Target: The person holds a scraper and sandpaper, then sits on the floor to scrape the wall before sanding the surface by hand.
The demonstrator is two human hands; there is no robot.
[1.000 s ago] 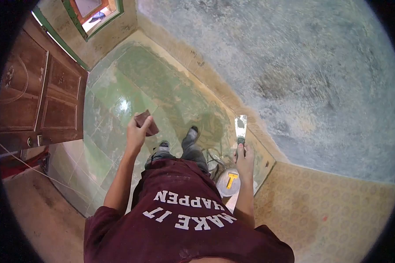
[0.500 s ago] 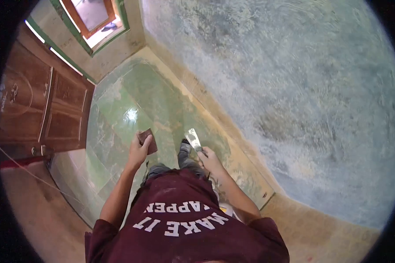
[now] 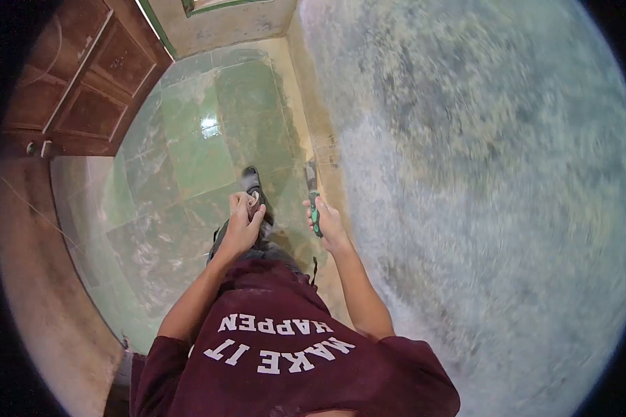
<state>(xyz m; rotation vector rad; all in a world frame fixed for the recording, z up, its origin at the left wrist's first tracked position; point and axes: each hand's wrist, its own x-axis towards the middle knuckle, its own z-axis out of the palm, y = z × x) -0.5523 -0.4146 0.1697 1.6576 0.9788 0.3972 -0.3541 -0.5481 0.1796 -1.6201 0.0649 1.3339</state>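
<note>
My left hand (image 3: 242, 226), in front of my shirt, is closed around a small folded piece of brown sandpaper (image 3: 254, 204). The hand covers most of it, and a pale edge shows at the top. To the right, my right hand (image 3: 332, 224) grips a putty knife (image 3: 315, 212) by its green and black handle. Its metal blade (image 3: 311, 175) points away from me, overlapping the foot of the wall in this view. The two hands are apart, both held above the floor.
A patchy grey-blue wall (image 3: 459, 160) rises close on my right. Green tiles (image 3: 195, 156) with pale smears cover the floor, and my dark shoe (image 3: 250, 177) is on them. At the upper left is a brown panelled wooden door (image 3: 101, 76).
My view has turned and moved along the wall, which is now nearer. The sandpaper, flat before, now looks folded in my left hand. The putty knife has swung to point straight ahead.
</note>
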